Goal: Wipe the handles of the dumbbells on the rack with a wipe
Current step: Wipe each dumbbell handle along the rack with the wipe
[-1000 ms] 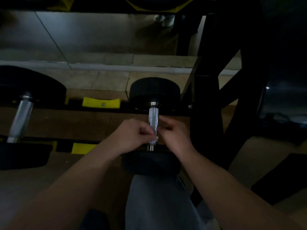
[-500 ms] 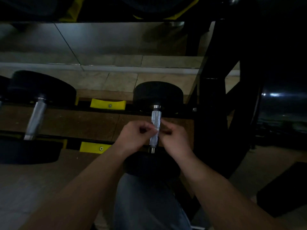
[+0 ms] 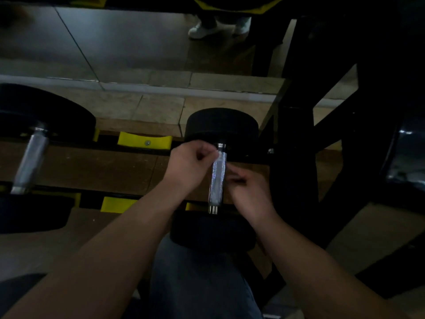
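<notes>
My left hand [image 3: 188, 164] pinches a wipe [image 3: 218, 154] at the far end of the racked dumbbell handle [image 3: 217, 180]; my right hand [image 3: 249, 194], blurred alongside, shows no clear grip. Thin pinch: the wipe may slip.

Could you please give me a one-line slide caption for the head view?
Left hand pinches a wipe at the handle's far end; right hand beside it.

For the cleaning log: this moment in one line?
left hand pinches wipe at handle's far end; right hand beside handle, grip unclear; dumbbell on rack
</notes>
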